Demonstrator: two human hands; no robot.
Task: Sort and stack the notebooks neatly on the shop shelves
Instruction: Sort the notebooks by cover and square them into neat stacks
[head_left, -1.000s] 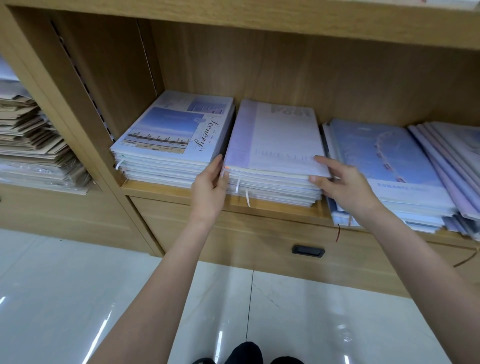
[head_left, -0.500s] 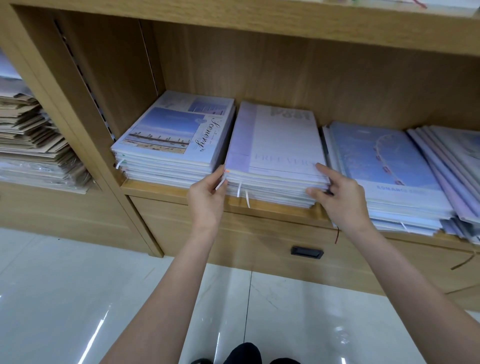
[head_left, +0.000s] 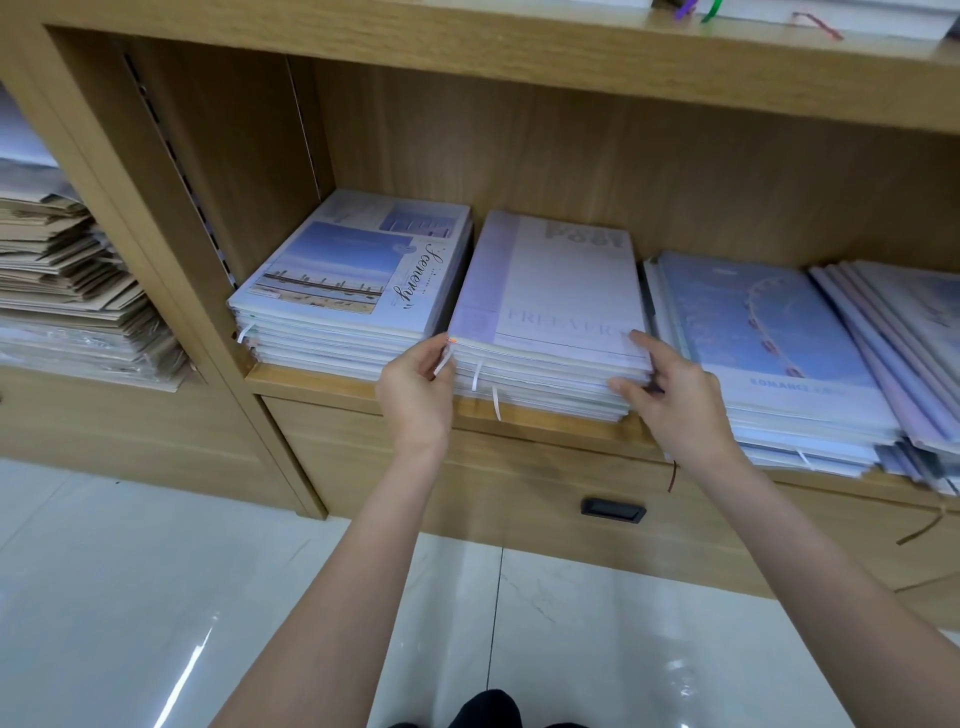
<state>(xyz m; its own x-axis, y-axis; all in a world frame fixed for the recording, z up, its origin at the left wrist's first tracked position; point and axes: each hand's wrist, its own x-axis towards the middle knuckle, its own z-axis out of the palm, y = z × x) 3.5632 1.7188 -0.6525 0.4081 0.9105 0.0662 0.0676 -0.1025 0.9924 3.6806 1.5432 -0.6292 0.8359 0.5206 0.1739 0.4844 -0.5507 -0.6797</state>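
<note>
While both hands hold it: the middle stack of notebooks (head_left: 550, 312) lies on the shelf (head_left: 358, 382), between the Scenery stack (head_left: 353, 280) and the blue ferris-wheel stack (head_left: 763, 343).
Left hand (head_left: 415, 395): at the stack's near left corner, fingers curled against its side, thumb up by the top cover; a grip, as far as I can judge.
Right hand (head_left: 675, 400): at the near right corner, thumb on the top cover, fingers (head_left: 623, 387) curled round the edge below.
Risk, slipping layers: the covers look glossy, so a squeeze from the corners alone could shear the upper notebooks off the lower ones.
Risk, ribbons: white ribbon markers (head_left: 476, 375) hang over the front edge; a finger catching one could drag a notebook out of line.
Risk, neighbours: the fanned pile at the far right (head_left: 904, 332) already leans over the blue stack; a sideways shove could nudge it further.
Risk, overhang: the front edge sits right at the shelf lip, so pulling forward could tip notebooks to the floor (head_left: 156, 597).
</note>
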